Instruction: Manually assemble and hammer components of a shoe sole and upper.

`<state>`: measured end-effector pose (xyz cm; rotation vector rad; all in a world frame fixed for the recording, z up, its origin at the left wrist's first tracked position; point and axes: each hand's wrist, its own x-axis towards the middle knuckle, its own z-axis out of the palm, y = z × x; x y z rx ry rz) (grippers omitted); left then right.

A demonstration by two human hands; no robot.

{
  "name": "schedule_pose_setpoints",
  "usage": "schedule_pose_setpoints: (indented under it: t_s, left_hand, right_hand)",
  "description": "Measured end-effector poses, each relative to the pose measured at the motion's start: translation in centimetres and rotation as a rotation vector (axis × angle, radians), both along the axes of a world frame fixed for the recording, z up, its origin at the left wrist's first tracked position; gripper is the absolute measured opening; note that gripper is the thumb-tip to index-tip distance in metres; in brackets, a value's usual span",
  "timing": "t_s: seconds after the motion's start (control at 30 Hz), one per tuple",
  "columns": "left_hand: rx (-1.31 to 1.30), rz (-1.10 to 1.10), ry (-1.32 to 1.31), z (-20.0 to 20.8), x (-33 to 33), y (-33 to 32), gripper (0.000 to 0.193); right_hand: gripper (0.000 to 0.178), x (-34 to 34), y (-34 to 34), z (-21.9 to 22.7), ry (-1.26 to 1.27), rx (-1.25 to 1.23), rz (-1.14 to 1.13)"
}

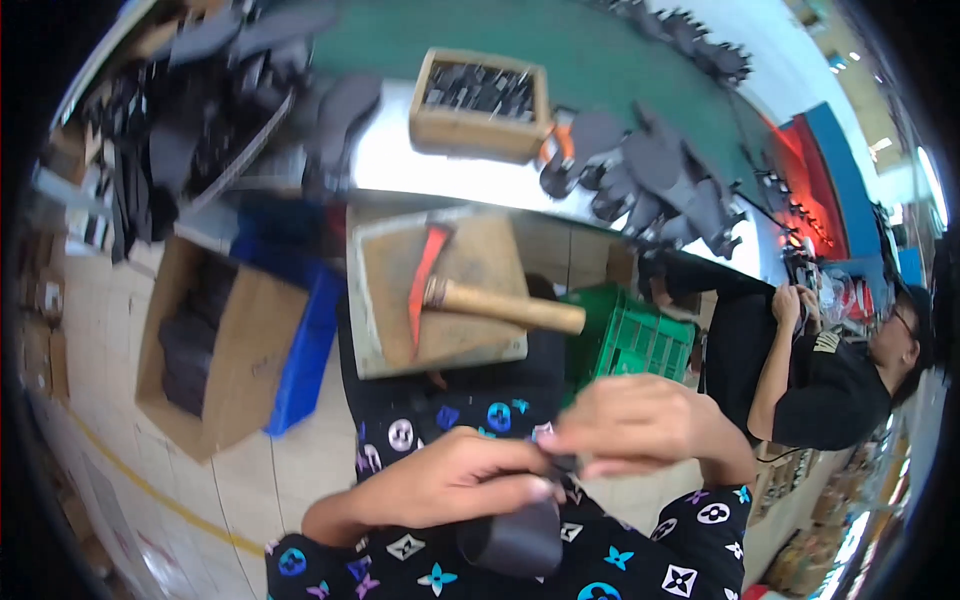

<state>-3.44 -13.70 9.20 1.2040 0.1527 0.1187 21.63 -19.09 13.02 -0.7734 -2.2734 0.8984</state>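
Note:
My left hand [455, 482] is closed on a dark grey, curved flexible piece [515, 540], which hangs below the fingers close to my body. My right hand [640, 425], slightly blurred, meets it at the upper end of that piece. Its fingers are pressed together over a small dark bit that I cannot make out. Beyond the hands, a hammer [500, 303] with a red head and wooden handle lies on a worn tan board [390, 335].
A wooden box [425, 137] of small dark parts stands on the bench, near heaped dark grey pieces [660, 165]. On the left is a cardboard box [255, 340] beside a blue crate [312, 370]; a green crate [650, 340] stands right. A co-worker [830, 380] sits at far right.

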Motion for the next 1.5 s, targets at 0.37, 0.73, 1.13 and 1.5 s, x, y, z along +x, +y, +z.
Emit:
schedule_pose_setpoints:
  t_s: [0.37, 0.73, 1.13, 1.5]
  left_hand:
    - [0.984, 1.889, 0.075, 2.9, -0.4, 19.1, 0.029]
    - [1.548, 1.392, 0.681, -6.2, 0.9, 21.2, 0.012]
    - [1.621, 1.029, -0.534, 2.9, 1.0, 7.2, 0.036]
    - [0.033, 1.207, -0.031, 0.1, -1.6, 5.2, 0.032]
  right_hand:
    - [0.039, 18.8, 4.4, -7.1, -0.559, 0.531, -1.899]
    - [0.022, 22.5, 4.2, -8.0, 0.193, 0.384, -1.760]
    - [0.051, -5.1, 4.8, 0.7, 0.924, -0.653, 0.148]
    - [0.027, 0.9, -4.0, -14.9, -0.310, -0.023, -1.183]
